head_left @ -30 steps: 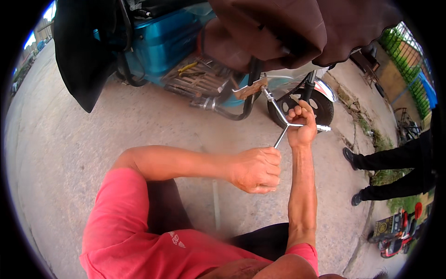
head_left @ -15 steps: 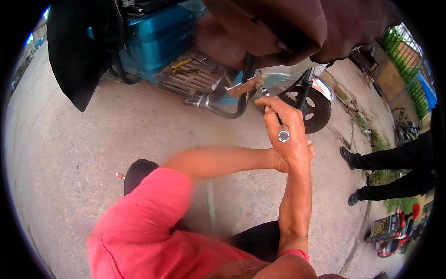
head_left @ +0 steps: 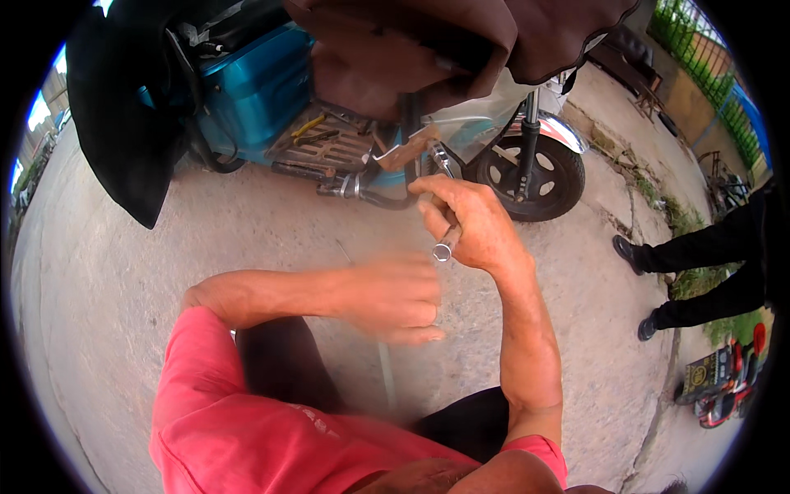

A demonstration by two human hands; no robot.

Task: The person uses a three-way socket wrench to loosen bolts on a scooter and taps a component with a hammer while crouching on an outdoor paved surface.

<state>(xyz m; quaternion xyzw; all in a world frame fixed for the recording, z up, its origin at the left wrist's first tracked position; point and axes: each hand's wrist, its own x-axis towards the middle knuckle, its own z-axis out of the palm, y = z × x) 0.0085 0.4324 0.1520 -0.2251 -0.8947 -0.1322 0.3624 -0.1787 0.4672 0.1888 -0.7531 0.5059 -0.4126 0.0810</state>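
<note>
Item: slim grey metal socket wrench with a round open socket end (head_left: 443,249), held in the right hand (head_left: 473,226). Grip of the right hand: fingers wrapped and pressed together around the shaft, thumb over the top. Long axis: runs from the socket end, which pokes out of the fist on the near side, up and away toward the silver brake lever and clamp (head_left: 436,155) on the black curved handlebar tube (head_left: 387,198) of a teal electric scooter (head_left: 255,90); the far tip is hidden by the fingers, so contact there cannot be confirmed. Left hand (head_left: 395,296): blurred, fingers curled inward, nothing visible in it; lies just near and left of the socket end, apart from it. The right hand is the nearer to the handlebar. Surroundings: grey concrete ground (head_left: 107,272); black front wheel (head_left: 531,177), far right; another person's dark-trousered legs (head_left: 708,272), well apart at right.
</note>
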